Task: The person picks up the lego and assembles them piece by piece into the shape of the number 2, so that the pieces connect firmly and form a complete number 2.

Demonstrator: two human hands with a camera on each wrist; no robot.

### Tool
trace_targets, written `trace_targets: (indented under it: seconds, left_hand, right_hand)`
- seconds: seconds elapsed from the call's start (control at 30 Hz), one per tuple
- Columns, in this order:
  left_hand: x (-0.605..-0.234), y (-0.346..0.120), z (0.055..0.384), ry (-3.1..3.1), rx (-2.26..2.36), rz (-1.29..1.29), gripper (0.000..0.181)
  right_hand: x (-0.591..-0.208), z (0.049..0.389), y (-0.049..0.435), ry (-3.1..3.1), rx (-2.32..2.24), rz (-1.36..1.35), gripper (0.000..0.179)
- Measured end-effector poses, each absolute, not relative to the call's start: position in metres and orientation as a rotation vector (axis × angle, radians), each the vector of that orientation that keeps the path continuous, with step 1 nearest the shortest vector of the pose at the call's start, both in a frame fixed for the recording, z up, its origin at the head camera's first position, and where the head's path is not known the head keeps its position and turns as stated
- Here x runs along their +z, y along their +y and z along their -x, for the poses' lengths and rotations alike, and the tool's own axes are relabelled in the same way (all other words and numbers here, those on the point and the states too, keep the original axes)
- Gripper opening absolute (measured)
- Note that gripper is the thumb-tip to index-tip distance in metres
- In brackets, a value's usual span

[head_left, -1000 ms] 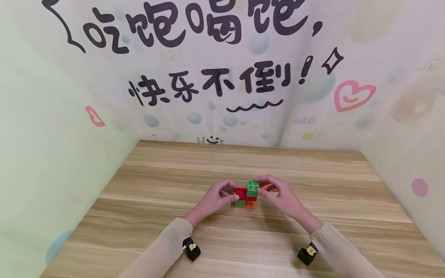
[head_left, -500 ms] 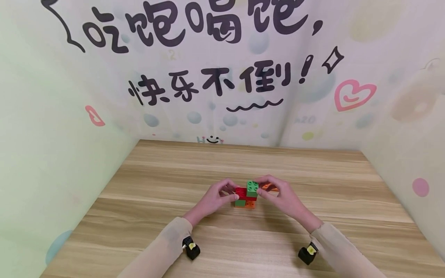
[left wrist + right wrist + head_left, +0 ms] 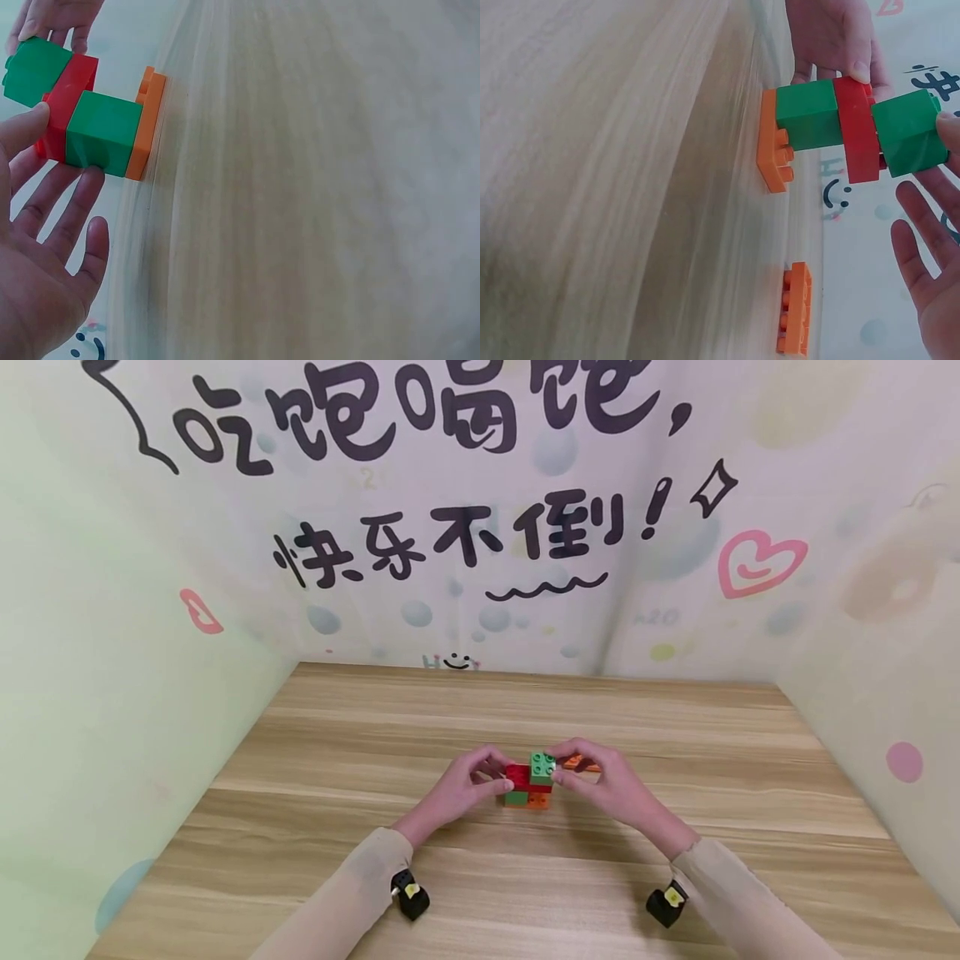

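A small stack of toy building bricks stands on the table in front of me. At its base lies a flat orange brick [image 3: 538, 801], with a green brick [image 3: 103, 133] on one end of it. A red brick [image 3: 857, 135] lies across that green one and juts out past it. My left hand [image 3: 467, 789] pinches the red brick's left end between thumb and fingers. On the red brick's right end sits a second green brick [image 3: 542, 767], slightly tilted, with a narrow gap under one side in the right wrist view. The thumb and fingers of my right hand [image 3: 603, 781] grip it.
Behind my right hand, another flat orange brick [image 3: 798, 309] lies on the wooden table [image 3: 495, 893]. A wall [image 3: 450, 610] with printed lettering rises at the table's back, and pale panels border both sides. Each wrist carries a small black camera.
Both hands keep their hold in nearly the same place. The upper green brick looks tipped slightly toward me compared with before.
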State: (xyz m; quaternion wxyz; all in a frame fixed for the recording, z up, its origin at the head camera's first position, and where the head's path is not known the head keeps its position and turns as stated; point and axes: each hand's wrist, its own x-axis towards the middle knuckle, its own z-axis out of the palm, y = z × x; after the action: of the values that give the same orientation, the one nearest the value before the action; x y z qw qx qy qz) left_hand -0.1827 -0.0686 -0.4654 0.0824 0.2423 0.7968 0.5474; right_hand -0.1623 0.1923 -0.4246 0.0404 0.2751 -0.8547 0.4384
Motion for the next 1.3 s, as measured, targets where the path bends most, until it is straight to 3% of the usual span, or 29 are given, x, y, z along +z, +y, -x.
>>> trace_targets:
  seconds: [1.3]
  left_hand:
    - [-0.465,-0.069,0.187,2.378,1.621,-0.728,0.022]
  right_hand:
    - [-0.41,0.173,0.191,-2.723,1.16,-0.88,0.024]
